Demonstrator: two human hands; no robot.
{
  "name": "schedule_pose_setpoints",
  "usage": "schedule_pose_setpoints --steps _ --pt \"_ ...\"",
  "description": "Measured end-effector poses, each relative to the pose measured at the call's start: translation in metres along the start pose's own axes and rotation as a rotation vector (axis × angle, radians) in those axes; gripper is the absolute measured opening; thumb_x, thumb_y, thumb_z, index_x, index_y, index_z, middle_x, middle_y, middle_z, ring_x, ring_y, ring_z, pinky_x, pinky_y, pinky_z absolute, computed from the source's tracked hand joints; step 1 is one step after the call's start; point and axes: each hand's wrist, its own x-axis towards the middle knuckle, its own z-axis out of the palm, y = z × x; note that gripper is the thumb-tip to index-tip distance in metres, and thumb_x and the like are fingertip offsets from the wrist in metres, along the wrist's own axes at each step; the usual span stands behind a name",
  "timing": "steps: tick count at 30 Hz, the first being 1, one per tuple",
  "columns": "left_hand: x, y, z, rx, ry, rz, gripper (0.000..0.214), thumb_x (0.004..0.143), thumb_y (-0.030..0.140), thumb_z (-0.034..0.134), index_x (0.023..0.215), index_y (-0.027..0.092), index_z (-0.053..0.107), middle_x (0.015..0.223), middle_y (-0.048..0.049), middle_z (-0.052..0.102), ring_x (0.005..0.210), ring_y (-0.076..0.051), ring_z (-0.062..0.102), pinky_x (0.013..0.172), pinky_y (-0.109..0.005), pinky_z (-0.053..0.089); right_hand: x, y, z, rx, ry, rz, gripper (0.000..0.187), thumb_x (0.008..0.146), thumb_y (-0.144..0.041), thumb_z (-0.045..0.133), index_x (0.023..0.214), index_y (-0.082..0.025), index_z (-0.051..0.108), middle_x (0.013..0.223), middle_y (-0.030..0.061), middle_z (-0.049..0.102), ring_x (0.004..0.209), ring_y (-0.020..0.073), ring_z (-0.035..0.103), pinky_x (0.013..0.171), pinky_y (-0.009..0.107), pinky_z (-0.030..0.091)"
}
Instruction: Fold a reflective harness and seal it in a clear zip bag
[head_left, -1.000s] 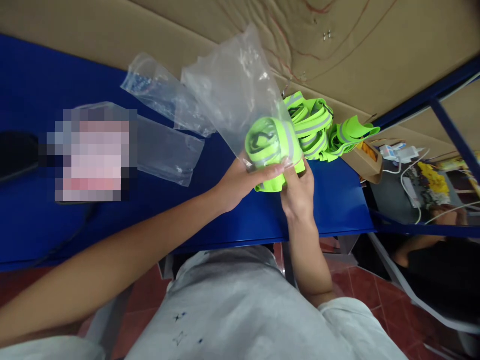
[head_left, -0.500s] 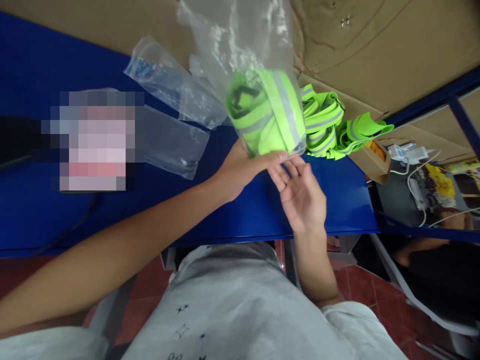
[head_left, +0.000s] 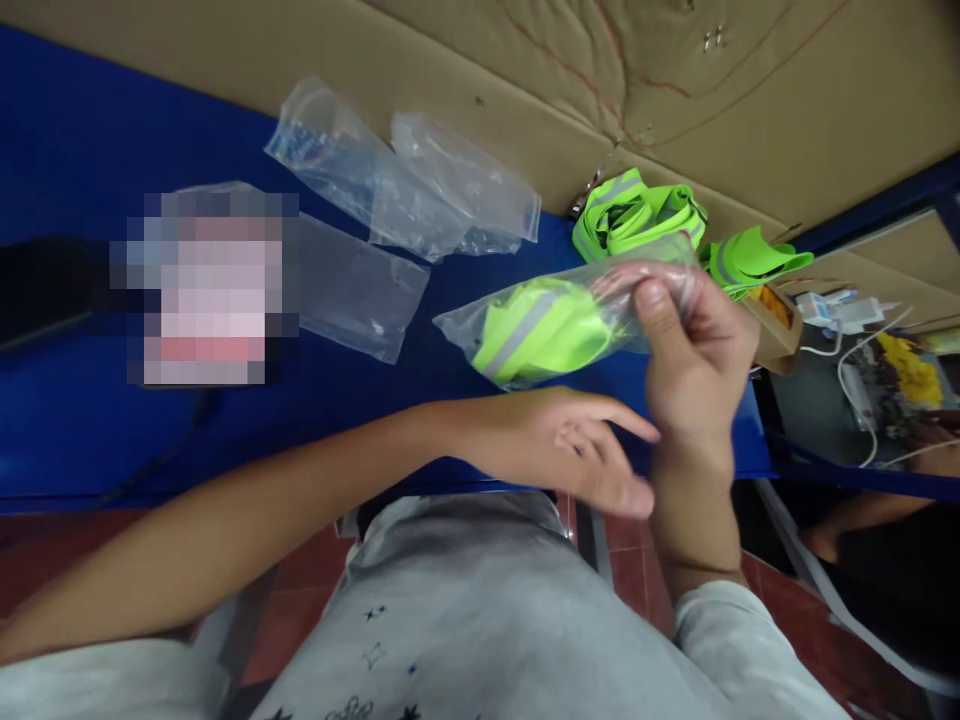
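My right hand (head_left: 694, 345) pinches the open end of a clear plastic bag (head_left: 555, 325) that holds a folded neon-green reflective vest (head_left: 536, 330). The bag lies sideways just above the blue table (head_left: 90, 430). My left hand (head_left: 570, 450) hovers below the bag with its fingers spread and holds nothing. More neon-green vests (head_left: 637, 212) lie piled behind the bag against the cardboard.
Several empty clear bags (head_left: 420, 190) lie at the back of the table. A pixelated patch (head_left: 210, 290) covers something at the left. Brown cardboard (head_left: 750, 90) lines the back. A small cardboard box (head_left: 776, 325), cables and a power strip (head_left: 855, 385) sit at the right.
The bagged vest has passed from my left hand to my right and turned sideways, lower over the table. My left hand let go and dropped below it, fingers spread.
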Motion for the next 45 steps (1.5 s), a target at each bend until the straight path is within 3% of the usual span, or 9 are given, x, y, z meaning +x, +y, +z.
schedule_pose_setpoints --steps 2,4,6,12,15,19,29,33,45 --pt "-0.011 0.023 -0.007 0.084 0.091 0.135 0.013 0.091 0.033 0.081 0.092 0.021 0.076 0.081 -0.002 0.079 0.067 -0.014 0.074 0.065 -0.024 0.059 0.015 0.008 -0.013 0.007 -0.161 0.015 0.013 0.099 -0.032 0.072 0.104 -0.029 0.083 0.093 -0.0008 0.079 0.083 0.0146 0.074 0.077 0.028 0.06" --pt "-0.014 0.034 -0.023 0.252 0.648 0.49 0.008 0.092 0.029 0.081 0.09 0.025 0.073 0.081 0.0031 0.074 0.07 -0.009 0.07 0.069 -0.02 0.054 0.028 0.021 -0.019 0.082 -0.392 0.078 0.015 0.097 -0.037 0.075 0.1 -0.025 0.084 0.084 -0.0003 0.079 0.068 0.012 0.071 0.063 0.024 0.056" --pt "-0.011 0.03 -0.043 0.427 0.814 0.384 0.056 0.07 0.027 0.098 0.12 0.031 0.071 0.119 0.0003 0.073 0.118 -0.021 0.069 0.095 -0.026 0.055 0.036 0.035 -0.018 0.146 -0.535 0.118 0.027 0.097 -0.046 0.073 0.096 -0.021 0.083 0.079 0.0 0.077 0.065 0.0115 0.07 0.06 0.022 0.055" --pt "-0.013 -0.001 -0.075 0.251 0.506 -0.23 0.055 0.072 0.057 0.09 0.113 0.022 0.079 0.112 -0.0061 0.078 0.114 -0.031 0.071 0.1 -0.042 0.058 0.043 0.048 -0.017 0.048 -0.655 -0.022 0.032 0.086 -0.052 0.083 0.101 -0.023 0.081 0.114 0.0046 0.076 0.112 0.0221 0.07 0.102 0.037 0.056" --pt "-0.019 -0.007 -0.074 0.132 0.589 -0.137 0.054 0.07 0.06 0.091 0.109 0.024 0.08 0.105 -0.0063 0.08 0.103 -0.028 0.075 0.089 -0.037 0.061 0.039 0.056 -0.027 -0.014 -0.578 -0.002 0.03 0.082 -0.053 0.086 0.08 -0.025 0.078 0.13 0.0041 0.071 0.127 0.0252 0.064 0.113 0.043 0.049" --pt "-0.018 -0.016 -0.074 0.074 0.653 -0.019 0.049 0.087 0.069 0.073 0.105 0.024 0.081 0.1 -0.0055 0.08 0.098 -0.025 0.076 0.086 -0.034 0.061 0.027 0.079 -0.027 0.08 -0.546 0.143 0.047 0.088 -0.064 0.075 0.068 -0.022 0.068 0.098 0.0045 0.076 0.091 0.0183 0.068 0.085 0.034 0.057" --pt "-0.014 -0.015 -0.079 0.009 0.891 0.19 0.02 0.098 0.04 0.072 0.102 0.022 0.081 0.1 -0.0052 0.081 0.093 -0.023 0.078 0.097 -0.04 0.062 0.013 0.095 -0.004 0.143 -0.257 0.222 0.038 0.086 -0.065 0.077 0.089 -0.026 0.076 0.074 -0.0013 0.071 0.067 0.0137 0.066 0.067 0.028 0.058" --pt "-0.012 -0.013 -0.07 -0.004 0.905 0.258 0.019 0.099 0.037 0.07 0.103 0.022 0.08 0.096 -0.0031 0.081 0.092 -0.023 0.078 0.097 -0.041 0.062 0.014 0.093 -0.008 0.225 -0.262 0.286 0.049 0.077 -0.056 0.089 0.117 -0.03 0.075 0.072 -0.0043 0.071 0.064 0.0133 0.067 0.065 0.027 0.059" --pt "-0.011 -0.012 -0.067 0.029 1.002 0.284 0.018 0.099 0.038 0.068 0.098 0.026 0.081 0.088 0.0025 0.079 0.083 -0.019 0.072 0.092 -0.038 0.061 0.017 0.082 -0.024 0.212 -0.371 0.412 0.03 0.078 -0.048 0.091 0.084 -0.021 0.079 0.071 -0.0001 0.073 0.06 0.0113 0.066 0.054 0.024 0.054"
